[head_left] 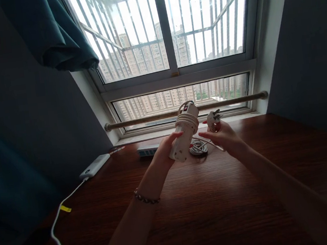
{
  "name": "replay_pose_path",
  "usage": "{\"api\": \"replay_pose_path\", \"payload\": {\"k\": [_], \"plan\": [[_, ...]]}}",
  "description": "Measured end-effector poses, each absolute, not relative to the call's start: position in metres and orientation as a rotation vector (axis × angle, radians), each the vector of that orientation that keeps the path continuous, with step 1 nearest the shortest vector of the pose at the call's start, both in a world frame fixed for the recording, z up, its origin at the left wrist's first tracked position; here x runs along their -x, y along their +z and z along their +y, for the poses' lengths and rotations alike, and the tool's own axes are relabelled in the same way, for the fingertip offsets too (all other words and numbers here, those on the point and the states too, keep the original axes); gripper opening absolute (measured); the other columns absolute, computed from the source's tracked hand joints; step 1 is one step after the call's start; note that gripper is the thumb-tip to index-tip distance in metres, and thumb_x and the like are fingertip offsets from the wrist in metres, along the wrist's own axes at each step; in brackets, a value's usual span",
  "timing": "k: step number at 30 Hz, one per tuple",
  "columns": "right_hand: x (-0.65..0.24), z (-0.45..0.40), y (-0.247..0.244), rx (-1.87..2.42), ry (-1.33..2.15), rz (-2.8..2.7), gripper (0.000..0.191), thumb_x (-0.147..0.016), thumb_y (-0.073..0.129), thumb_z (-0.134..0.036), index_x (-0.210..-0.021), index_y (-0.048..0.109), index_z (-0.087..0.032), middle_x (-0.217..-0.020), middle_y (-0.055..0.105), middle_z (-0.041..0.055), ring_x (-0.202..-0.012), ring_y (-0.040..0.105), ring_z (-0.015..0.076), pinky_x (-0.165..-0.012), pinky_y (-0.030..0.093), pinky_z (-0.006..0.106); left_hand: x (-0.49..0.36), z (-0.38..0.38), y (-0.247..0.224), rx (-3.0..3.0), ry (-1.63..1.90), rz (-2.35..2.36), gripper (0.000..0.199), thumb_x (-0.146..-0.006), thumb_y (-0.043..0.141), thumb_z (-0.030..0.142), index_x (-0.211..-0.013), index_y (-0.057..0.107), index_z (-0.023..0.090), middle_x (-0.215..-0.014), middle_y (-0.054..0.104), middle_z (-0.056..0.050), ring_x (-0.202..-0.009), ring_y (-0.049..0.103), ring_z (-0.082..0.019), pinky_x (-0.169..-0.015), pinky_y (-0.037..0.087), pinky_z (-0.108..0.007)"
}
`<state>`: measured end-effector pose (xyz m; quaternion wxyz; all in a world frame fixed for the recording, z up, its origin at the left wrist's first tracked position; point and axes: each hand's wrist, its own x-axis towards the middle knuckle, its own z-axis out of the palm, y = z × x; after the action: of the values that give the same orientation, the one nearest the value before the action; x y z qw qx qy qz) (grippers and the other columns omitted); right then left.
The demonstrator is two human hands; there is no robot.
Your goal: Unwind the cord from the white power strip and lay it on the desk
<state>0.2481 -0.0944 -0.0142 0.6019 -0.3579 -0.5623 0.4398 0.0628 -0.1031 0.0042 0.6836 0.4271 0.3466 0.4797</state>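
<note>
Power strip (183,144): white, held up over the desk (220,199) toward its window side, tilted, far end leaning R. Red switch visible nr far end; small marks on near end.

L hand (166,149): fingers curled round strip's near half, thumb along its upper side; firm hold by appearance. Wears bracelet (147,197) at wrist. R hand (227,135): part-closed, thumb + fingers pinching plug (212,121); prongs clear of fingers, pointing up & away.

Progress, as judged: cord wraps (186,123) sit round strip's far half, several turns, close together, so bulk of cord appears to be on the body. Not done: loose cord (209,141) hangs between strip & R hand, and plug end isn't tucked or fastened to anything. Whether turns are going on or coming off: can't tell from one view. Exact no. of turns also unclear.

Nearby, neither hand on them: coiled cable (198,148) on desk just beyond strip; blue-white block (147,151) beyond L hand, partly hidden by it; white pack (95,166) at far L w/ cable attached, yellow tag (65,209) beside that cable.
</note>
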Motion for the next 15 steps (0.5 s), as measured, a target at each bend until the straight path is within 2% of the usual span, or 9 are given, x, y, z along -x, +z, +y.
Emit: {"api": "replay_pose_path", "payload": {"k": [2,5,8,11,13,15], "plan": [[-0.242,-0.089,-0.027,0.987,0.880,-1.258,0.046,-0.055,0.076,-0.052,-0.072,0.056,-0.014,-0.044,0.041,-0.0049,-0.037,0.033,0.0066,-0.037,0.023,0.021,-0.067,-0.108,0.008,-0.940,1.085,0.767,0.032,-0.076,0.056,0.028,-0.099,0.061,0.006,-0.074,0.067,-0.011,-0.061,0.064,-0.019,-0.054,0.051,-0.027],[-0.235,-0.084,-0.040,1.013,0.866,-1.235,0.050,-0.068,0.059,-0.063,-0.058,0.052,-0.015,-0.037,0.040,-0.0022,-0.032,0.031,0.0078,-0.035,0.021,0.023,-0.071,-0.114,0.009,-0.882,1.101,0.721,0.035,-0.079,0.053,0.031,-0.102,0.060,0.007,-0.081,0.067,-0.012,-0.063,0.063,-0.018,-0.059,0.053,-0.027],[-0.232,-0.084,-0.042,0.941,0.999,-1.151,0.056,-0.067,0.055,-0.069,-0.055,0.050,-0.015,-0.035,0.040,-0.0007,-0.030,0.032,0.0082,-0.034,0.021,0.023,-0.075,-0.115,0.006,-0.853,1.094,0.668,0.035,-0.081,0.049,0.033,-0.100,0.062,0.006,-0.088,0.067,-0.013,-0.065,0.063,-0.017,-0.063,0.053,-0.027],[-0.231,-0.083,-0.040,0.846,1.138,-1.033,0.056,-0.060,0.061,-0.070,-0.055,0.042,-0.018,-0.037,0.031,-0.0059,-0.031,0.024,0.0051,-0.032,0.016,0.021,-0.078,-0.115,0.001,-0.905,1.111,0.698,0.035,-0.079,0.053,0.033,-0.100,0.062,0.007,-0.088,0.067,-0.011,-0.065,0.064,-0.017,-0.061,0.052,-0.026],[-0.232,-0.082,-0.039,0.802,1.119,-1.021,0.054,-0.059,0.064,-0.066,-0.059,0.037,-0.019,-0.040,0.025,-0.0093,-0.034,0.019,0.0037,-0.034,0.015,0.020,-0.079,-0.115,0.000,-0.953,1.136,0.726,0.035,-0.077,0.058,0.032,-0.099,0.062,0.007,-0.085,0.067,-0.010,-0.064,0.064,-0.017,-0.060,0.051,-0.026],[-0.232,-0.082,-0.038,0.759,1.066,-1.025,0.051,-0.057,0.071,-0.056,-0.064,0.038,-0.019,-0.045,0.026,-0.0099,-0.038,0.021,0.0037,-0.036,0.018,0.019,-0.079,-0.117,0.001,-1.007,1.151,0.747,0.035,-0.075,0.060,0.033,-0.096,0.063,0.006,-0.081,0.067,-0.011,-0.063,0.063,-0.018,-0.058,0.051,-0.026]]}}
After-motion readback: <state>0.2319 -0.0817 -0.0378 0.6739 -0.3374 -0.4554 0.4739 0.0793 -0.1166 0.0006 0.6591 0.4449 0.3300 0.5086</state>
